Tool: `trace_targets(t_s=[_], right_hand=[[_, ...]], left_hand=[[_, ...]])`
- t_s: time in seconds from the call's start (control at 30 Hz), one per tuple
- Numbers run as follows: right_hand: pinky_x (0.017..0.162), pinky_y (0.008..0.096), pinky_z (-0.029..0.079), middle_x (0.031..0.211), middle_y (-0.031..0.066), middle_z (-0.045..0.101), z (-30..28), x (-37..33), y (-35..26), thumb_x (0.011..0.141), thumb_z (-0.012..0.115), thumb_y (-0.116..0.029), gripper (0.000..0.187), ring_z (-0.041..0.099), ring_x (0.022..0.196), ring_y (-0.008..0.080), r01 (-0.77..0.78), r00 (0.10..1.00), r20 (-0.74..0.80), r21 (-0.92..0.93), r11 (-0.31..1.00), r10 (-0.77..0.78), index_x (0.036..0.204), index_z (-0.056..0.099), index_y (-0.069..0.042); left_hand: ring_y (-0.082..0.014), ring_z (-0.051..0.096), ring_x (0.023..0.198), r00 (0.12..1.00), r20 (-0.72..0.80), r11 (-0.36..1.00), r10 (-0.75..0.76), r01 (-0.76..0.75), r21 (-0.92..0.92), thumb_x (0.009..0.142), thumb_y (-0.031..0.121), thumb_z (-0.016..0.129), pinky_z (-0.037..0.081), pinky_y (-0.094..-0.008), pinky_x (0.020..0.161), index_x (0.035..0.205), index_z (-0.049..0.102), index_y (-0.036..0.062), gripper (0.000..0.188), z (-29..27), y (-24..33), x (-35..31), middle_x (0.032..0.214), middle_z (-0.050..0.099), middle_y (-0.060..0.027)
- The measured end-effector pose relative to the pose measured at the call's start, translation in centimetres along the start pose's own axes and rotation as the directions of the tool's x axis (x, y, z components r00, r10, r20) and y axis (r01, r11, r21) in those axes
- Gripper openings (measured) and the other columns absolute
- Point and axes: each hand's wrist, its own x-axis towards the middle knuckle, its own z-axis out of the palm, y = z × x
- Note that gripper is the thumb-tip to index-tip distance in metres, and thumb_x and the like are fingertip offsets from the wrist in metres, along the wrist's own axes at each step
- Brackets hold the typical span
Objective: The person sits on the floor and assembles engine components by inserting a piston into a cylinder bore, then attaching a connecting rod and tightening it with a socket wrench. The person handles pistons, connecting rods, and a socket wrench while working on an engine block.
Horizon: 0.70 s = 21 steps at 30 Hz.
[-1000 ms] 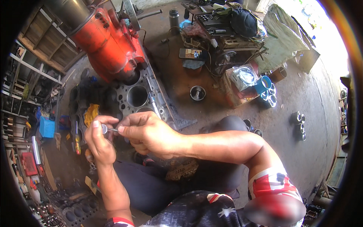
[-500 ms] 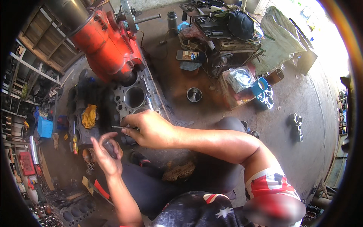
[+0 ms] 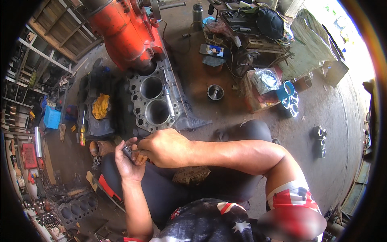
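Both hands meet over the lap, just below the engine block (image 3: 155,103). Left hand (image 3: 128,161) cupped, palm up, fingers curled round a small metal part (image 3: 128,151). Right hand (image 3: 165,147) closed over it, fingertips pinching the same part. Block shows 2 open bores; yellow rag (image 3: 100,106) lies left of it.

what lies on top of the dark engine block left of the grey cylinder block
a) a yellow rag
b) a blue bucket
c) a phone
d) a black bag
a: a crumpled yellow rag sits on the dark engine block, just left of the grey cylinder block.
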Motion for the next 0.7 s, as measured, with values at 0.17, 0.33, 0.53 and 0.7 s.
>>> trace_targets(t_s=[0.17,0.33,0.53,0.7], right_hand=[[0.070,0.0467,0.056,0.083,0.0181,0.071,0.0,-0.4,0.1,0.080,0.063,-0.016,0.020,0.070,0.076,0.0367,-0.039,0.999,-0.012,0.029,0.999,0.039,0.095,0.070,-0.005],[0.071,0.0452,0.056,0.083,0.0183,0.069,0.3,-0.9,0.6,0.081,0.069,-0.014,0.020,0.069,0.078,0.0369,-0.039,0.999,0.010,0.009,0.999,0.038,0.097,0.069,-0.003],[0.073,0.0443,0.056,0.088,0.0129,0.072,1.1,-0.6,0.3,0.082,0.063,-0.013,0.025,0.070,0.084,0.0334,0.030,0.999,-0.026,0.042,0.999,-0.028,0.105,0.070,-0.009],[0.075,0.0428,0.056,0.093,0.0119,0.072,1.4,-0.4,0.7,0.078,0.066,-0.011,0.031,0.070,0.088,0.0316,0.029,0.999,-0.024,-0.045,0.999,-0.030,0.109,0.070,-0.007]], left_hand=[[-0.0102,0.031,0.038,0.999,0.054,0.999,-0.001,0.004,-0.053,0.099,0.042,0.048,0.028,-0.0257,0.040,0.103,0.068,0.0014,0.046,0.5,-0.2,0.2,0.049,0.037,0.0021],[-0.0097,0.029,0.038,0.999,0.034,0.999,-0.032,0.032,-0.014,0.099,0.042,0.051,0.027,-0.0258,0.040,0.106,0.068,0.0043,0.042,0.4,-0.2,0.3,0.049,0.034,0.0040],[-0.0098,0.033,0.039,0.999,0.030,0.999,-0.043,0.044,-0.028,0.099,0.040,0.050,0.031,-0.0244,0.042,0.109,0.065,0.0010,0.043,0.2,-0.4,0.3,0.052,0.039,0.0036],[-0.0093,0.035,0.039,0.999,-0.005,0.999,-0.048,0.048,-0.007,0.099,0.040,0.050,0.032,-0.0242,0.042,0.109,0.065,0.0014,0.043,0.5,-0.2,0.2,0.051,0.039,0.0040]])
